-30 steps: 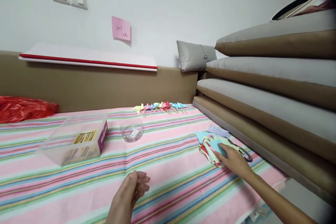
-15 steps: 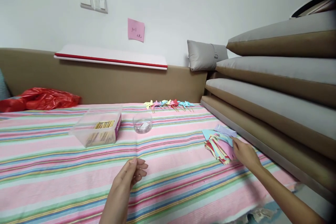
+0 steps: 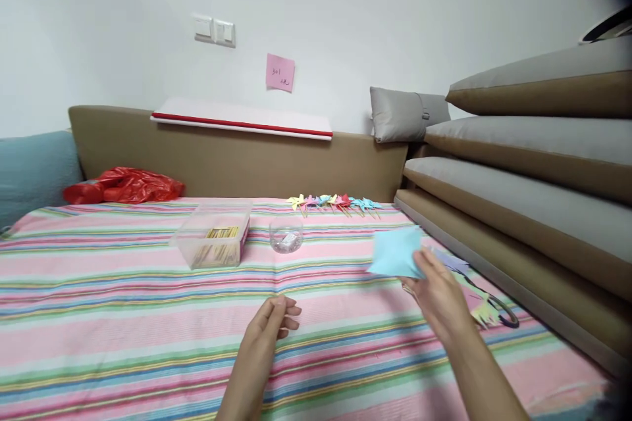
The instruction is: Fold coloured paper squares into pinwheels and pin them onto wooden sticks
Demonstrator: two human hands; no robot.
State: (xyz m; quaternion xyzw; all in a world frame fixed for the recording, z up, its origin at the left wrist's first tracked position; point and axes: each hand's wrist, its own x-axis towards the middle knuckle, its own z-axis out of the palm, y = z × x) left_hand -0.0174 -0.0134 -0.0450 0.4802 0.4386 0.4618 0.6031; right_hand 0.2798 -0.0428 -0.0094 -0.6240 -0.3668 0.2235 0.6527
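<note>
While my right grip point(image 3: 437, 291) pinches a blue paper sheet point(image 3: 392, 253) along its right-hand edge, my left grip point(image 3: 268, 323) waits at about nine o'clock from it, fingers loosely curled and nothing visible between them. I judge the step in hand to be picking out this sheet and presenting it in front of me; the next move would call for keeping that pinch light and giving the left fingers an edge to meet, so the paper doesn't crease.

Seen from my right grip, the sheet points out toward ten o'clock, its near side touching my fingertips and the rest apparently clear of the striped cloth point(image 3: 148, 335). I can't tell whether it is a single layer. Purple paper point(image 3: 451, 262) lies near my right grip at one o'clock, with scissors point(image 3: 508, 316) and yellow scraps point(image 3: 486, 314) between three and four. Paper pinwheels point(image 3: 340, 202) lie well apart, toward ten to eleven. From my left grip, a clear box point(image 3: 185, 247) of sticks point(image 3: 220, 247) sits toward ten.
</note>
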